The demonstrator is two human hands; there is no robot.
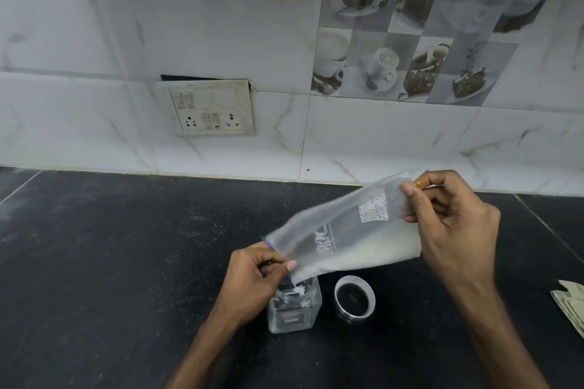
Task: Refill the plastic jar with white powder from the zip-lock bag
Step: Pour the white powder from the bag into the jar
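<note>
A clear zip-lock bag [347, 230] with white powder along its lower side is tilted down to the left, its mouth over the open plastic jar [294, 309]. The jar stands upright on the black counter [110, 262], with bits of white powder at its rim. My left hand [252, 281] pinches the bag's blue-edged mouth just above the jar. My right hand [455, 224] grips the bag's raised bottom end, higher and to the right. The jar's lid [354, 298] lies upside down on the counter right of the jar.
A white marble-tiled wall with a switch and socket plate [210, 107] rises behind the counter. Folded paper [572, 303] lies at the right edge of the counter. A small brown object [422, 182] shows behind my right fingers.
</note>
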